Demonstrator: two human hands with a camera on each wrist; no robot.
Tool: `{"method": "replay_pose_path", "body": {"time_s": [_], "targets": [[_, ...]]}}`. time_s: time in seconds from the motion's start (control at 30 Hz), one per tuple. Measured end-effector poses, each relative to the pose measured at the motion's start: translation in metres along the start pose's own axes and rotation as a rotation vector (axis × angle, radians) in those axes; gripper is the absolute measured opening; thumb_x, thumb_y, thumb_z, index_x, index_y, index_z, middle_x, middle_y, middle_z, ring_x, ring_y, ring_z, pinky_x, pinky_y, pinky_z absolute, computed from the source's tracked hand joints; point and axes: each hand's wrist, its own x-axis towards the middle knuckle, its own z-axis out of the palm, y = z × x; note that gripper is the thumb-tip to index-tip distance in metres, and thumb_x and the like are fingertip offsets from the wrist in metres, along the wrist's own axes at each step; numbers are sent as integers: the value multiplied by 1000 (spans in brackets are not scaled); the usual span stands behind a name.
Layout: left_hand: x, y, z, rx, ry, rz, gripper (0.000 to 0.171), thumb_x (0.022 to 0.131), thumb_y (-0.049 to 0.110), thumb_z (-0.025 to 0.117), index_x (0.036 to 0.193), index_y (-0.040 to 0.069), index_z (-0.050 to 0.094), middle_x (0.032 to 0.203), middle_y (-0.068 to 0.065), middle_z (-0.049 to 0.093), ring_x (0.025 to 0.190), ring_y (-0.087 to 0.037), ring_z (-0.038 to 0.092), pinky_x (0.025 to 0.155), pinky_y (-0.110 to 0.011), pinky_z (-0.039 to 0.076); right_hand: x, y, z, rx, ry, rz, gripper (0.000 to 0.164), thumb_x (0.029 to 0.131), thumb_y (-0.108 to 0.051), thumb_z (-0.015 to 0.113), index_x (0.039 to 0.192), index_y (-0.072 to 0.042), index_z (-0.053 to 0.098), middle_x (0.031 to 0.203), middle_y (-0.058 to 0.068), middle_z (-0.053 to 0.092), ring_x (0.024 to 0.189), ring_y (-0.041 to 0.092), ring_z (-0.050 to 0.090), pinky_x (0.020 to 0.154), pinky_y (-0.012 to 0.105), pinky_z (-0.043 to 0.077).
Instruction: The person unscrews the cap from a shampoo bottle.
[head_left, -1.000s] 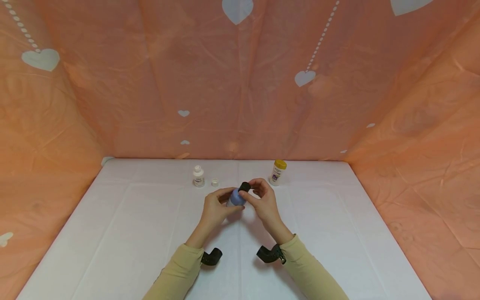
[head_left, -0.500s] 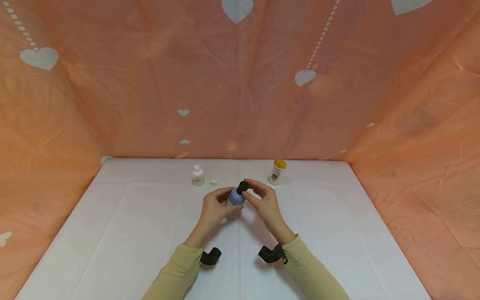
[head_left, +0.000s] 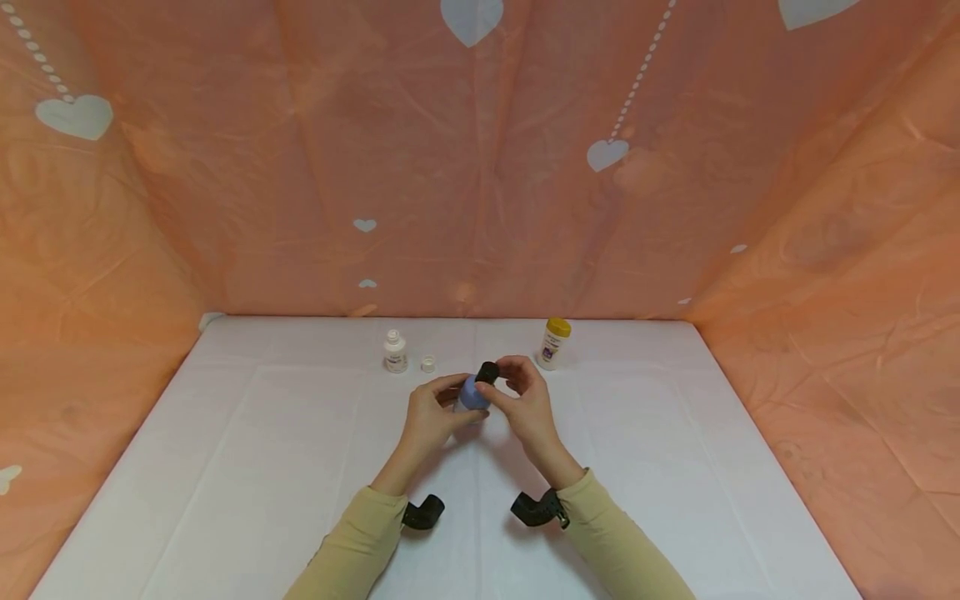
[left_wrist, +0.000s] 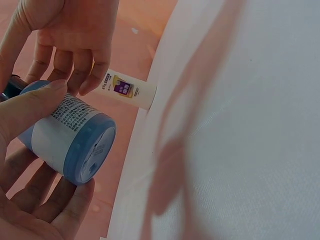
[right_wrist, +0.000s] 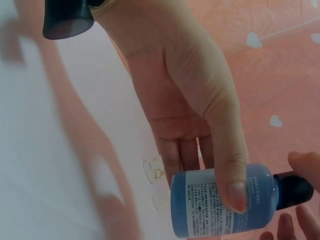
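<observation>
Over the table's middle, my left hand (head_left: 429, 417) grips a blue bottle (head_left: 471, 396), thumb across the label and fingers underneath. The bottle tilts, its black cap (head_left: 487, 372) up and to the right, its base toward the left wrist camera. My right hand (head_left: 531, 408) is at the cap, thumb on its near side and fingers behind it. In the right wrist view, printed text covers the bottle's label (right_wrist: 210, 205), and the right thumb (right_wrist: 305, 165) lies against the cap. The cap is on the bottle; whether it is loose cannot be seen.
Behind the hands on the white-covered table (head_left: 300, 467) stand a small uncapped white bottle (head_left: 395, 353) and a loose white cap (head_left: 427, 363). A white bottle with a yellow lid (head_left: 553, 343) stands to the right. Orange sheeting (head_left: 465, 208) walls the back and sides.
My right fingers shift about the black cap: the thumb slides left along it, and the forefinger, stretched over its top half a second ago, draws back. My left hand keeps its hold on the bottle.
</observation>
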Motion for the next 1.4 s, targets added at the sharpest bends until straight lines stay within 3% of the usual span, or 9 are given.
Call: {"method": "replay_pose_path", "body": {"time_s": [0.2,0.37,0.53,0.77,1.0,1.23,1.4], "targets": [[1,-3,0,13,6,3,55,62,7,90,113,6,70,109,-9,68,98,-25,65,86,-38,53,0,-6,2,-9,35,26,35,78,2,77,105,7,55,102,12,58,96,20,57,91,39,39],[1,-3,1,6,4,-2,55,63,8,90,113,5,70,110,-11,67,99,-27,65,87,-40,53,0,-8,2,-16,33,31,34,78,1,76,105,8,57,101,15,60,95,20,57,94,43,40],[1,-3,0,8,4,-5,55,62,8,90,113,6,70,110,-11,67,99,-27,65,87,-40,53,-1,-9,-1,-33,0,12,33,81,1,74,110,8,61,104,20,63,98,23,59,94,42,39],[0,-2,-1,31,11,-10,55,63,7,90,114,5,69,109,-10,68,98,-25,65,85,-39,54,-1,-10,-6,-55,-73,-10,37,85,2,69,120,8,61,113,22,65,111,30,55,102,51,36],[-1,-1,-2,8,11,-10,55,62,6,90,113,6,70,108,-9,68,99,-25,65,86,-39,53,-1,-10,-6,-45,-89,-22,40,86,3,68,125,7,58,120,22,61,113,32,53,102,46,37],[-1,-1,-1,-3,4,10,54,63,6,90,113,4,70,110,-10,68,99,-25,65,86,-35,53,0,-8,0,-33,-57,-5,45,82,1,73,123,5,54,122,25,56,113,30,53,99,44,37],[-1,-1,-1,-9,10,-1,55,62,4,90,113,4,70,109,-10,68,99,-25,65,87,-35,53,1,-8,3,-34,-21,12,43,80,0,75,116,10,52,113,20,56,105,29,54,96,44,38]]}}
